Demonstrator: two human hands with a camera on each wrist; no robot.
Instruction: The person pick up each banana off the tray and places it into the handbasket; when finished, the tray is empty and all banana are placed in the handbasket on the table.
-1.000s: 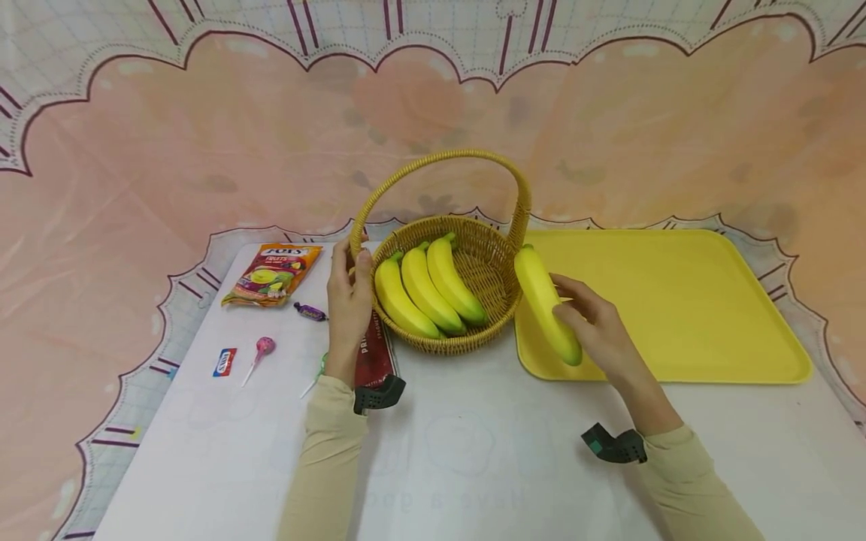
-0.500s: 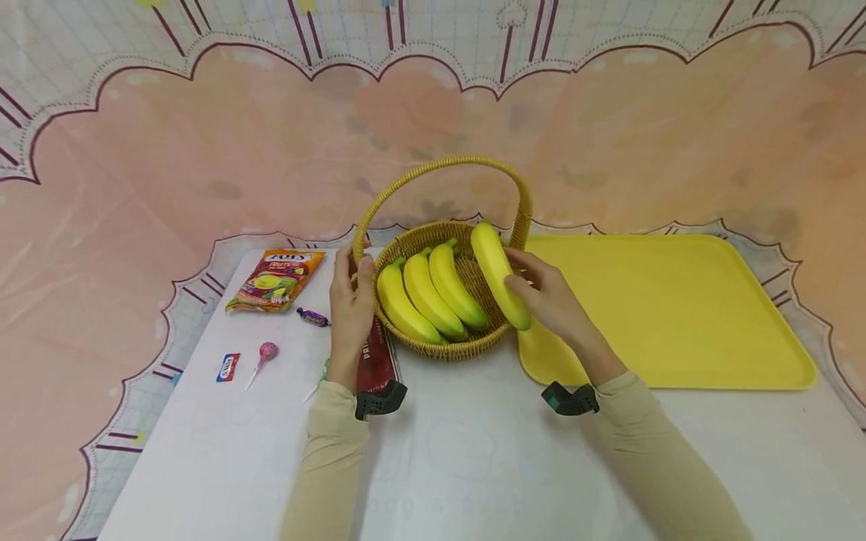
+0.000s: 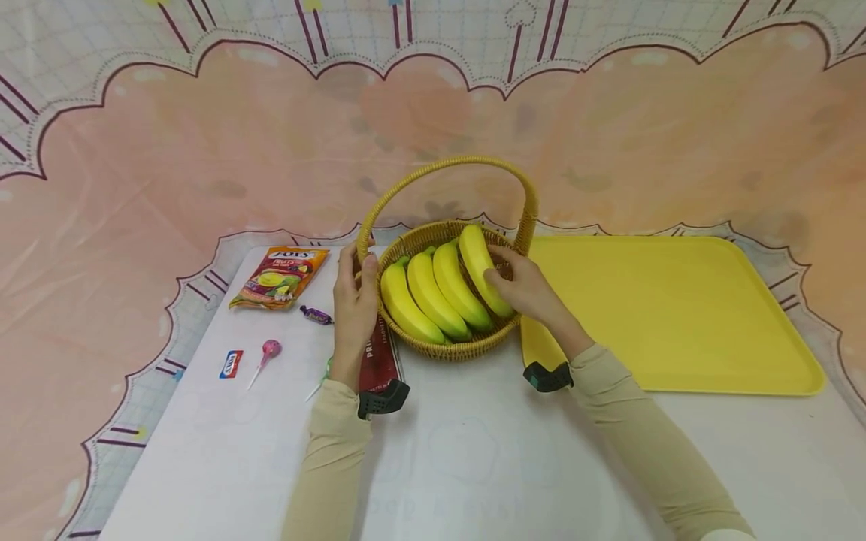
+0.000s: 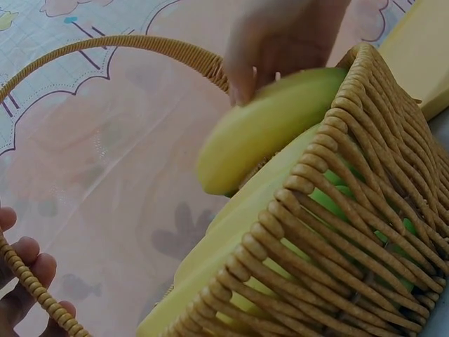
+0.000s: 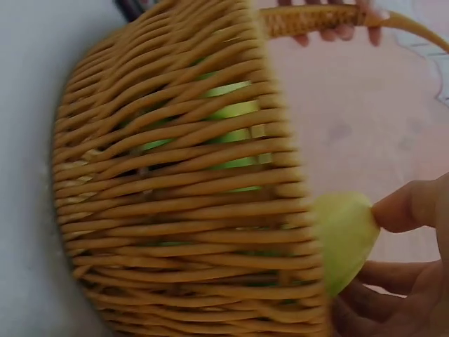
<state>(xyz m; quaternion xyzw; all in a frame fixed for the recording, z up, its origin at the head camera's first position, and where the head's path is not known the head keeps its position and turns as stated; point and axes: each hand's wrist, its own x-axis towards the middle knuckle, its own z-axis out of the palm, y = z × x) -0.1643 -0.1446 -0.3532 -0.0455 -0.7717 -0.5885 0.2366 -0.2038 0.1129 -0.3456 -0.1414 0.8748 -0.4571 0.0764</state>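
Note:
A wicker basket (image 3: 460,350) with a tall arched handle stands at the middle of the table. Three bananas (image 3: 425,297) lie side by side in its left part. My right hand (image 3: 528,285) pinches another banana (image 3: 482,267) between thumb and fingers, at the basket's right inside. In the left wrist view this banana (image 4: 273,130) is tilted, its green end near the rim. My left hand (image 3: 355,300) grips the base of the handle (image 3: 368,225) on the left side. Through the weave in the right wrist view, parts of the bananas (image 5: 235,116) show.
A yellow tray (image 3: 676,315) lies on the right. To the left are a candy bag (image 3: 280,278), a purple-wrapped candy (image 3: 316,315), a pink lollipop (image 3: 271,349), a small Fox's packet (image 3: 231,364) and a green lollipop (image 3: 328,367). A dark red packet (image 3: 381,361) lies partly under the basket.
My right hand has carried its banana leftward from over the tray into the basket, beside the other three. My left hand keeps its grip on the handle.

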